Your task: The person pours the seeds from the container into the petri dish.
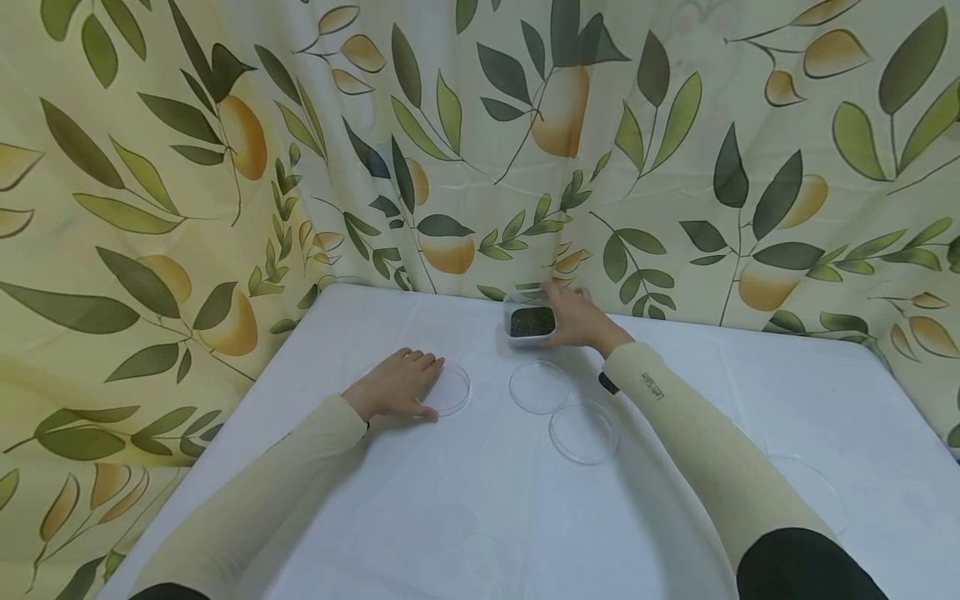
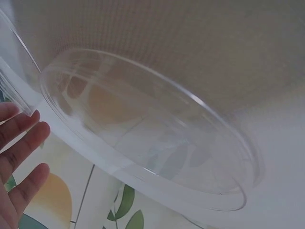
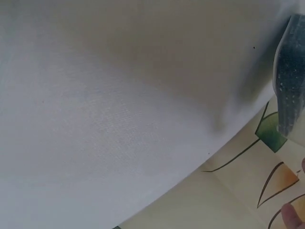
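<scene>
Gently: right hand (image 1: pixel 579 320) pinches tub (image 1: pixel 529 341), best kept level; left of tub, left hand (image 1: pixel 399 383), fingers spread, at dish (image 1: pixel 454 390).

Container contents (image 1: pixel 532 322) are blackish; tablecloth (image 1: pixel 465 492) white; curtain (image 1: pixel 495 200) cream, green-leafed.

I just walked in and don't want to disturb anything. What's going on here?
Someone is busy with both hands at a white-covered table. Their right hand grips a clear tub of dark material near the far edge; whether it is lifted is hard to tell. Their left hand touches the rim of a clear round dish. Two more clear dishes lie between the arms, touched by neither hand.
</scene>
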`<state>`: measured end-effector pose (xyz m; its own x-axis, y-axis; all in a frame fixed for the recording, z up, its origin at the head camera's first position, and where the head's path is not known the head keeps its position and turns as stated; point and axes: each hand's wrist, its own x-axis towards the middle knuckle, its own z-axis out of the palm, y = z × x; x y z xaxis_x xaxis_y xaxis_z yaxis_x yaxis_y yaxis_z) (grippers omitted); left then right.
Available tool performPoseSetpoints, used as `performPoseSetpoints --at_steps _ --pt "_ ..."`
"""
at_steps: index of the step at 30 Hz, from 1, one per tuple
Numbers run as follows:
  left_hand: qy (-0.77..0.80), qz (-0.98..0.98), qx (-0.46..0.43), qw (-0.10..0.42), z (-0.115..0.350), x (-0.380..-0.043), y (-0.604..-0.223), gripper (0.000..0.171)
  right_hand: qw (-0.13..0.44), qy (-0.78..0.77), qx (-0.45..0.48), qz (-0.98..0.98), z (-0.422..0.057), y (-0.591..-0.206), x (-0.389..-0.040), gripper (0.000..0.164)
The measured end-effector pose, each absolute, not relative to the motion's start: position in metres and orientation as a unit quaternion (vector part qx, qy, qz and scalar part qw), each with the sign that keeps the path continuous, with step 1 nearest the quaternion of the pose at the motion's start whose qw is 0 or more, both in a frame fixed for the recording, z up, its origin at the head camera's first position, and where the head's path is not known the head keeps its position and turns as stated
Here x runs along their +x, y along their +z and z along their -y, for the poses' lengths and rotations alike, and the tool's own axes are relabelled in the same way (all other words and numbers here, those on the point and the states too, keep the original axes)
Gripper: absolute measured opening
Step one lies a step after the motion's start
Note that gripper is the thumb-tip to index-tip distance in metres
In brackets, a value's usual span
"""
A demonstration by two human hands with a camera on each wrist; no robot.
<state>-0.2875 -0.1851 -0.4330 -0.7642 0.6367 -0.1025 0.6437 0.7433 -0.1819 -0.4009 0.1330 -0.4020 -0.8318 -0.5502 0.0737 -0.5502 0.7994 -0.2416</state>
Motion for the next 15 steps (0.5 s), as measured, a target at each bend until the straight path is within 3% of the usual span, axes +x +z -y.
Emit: performPoseSetpoints --at_steps 15 --pt "-0.099 -0.936 0.337 0.014 0.186 -0.287 -0.436 0.089 -0.105 -0.085 -0.369 -0.92 -0.131 -0.402 -0.386 0.095"
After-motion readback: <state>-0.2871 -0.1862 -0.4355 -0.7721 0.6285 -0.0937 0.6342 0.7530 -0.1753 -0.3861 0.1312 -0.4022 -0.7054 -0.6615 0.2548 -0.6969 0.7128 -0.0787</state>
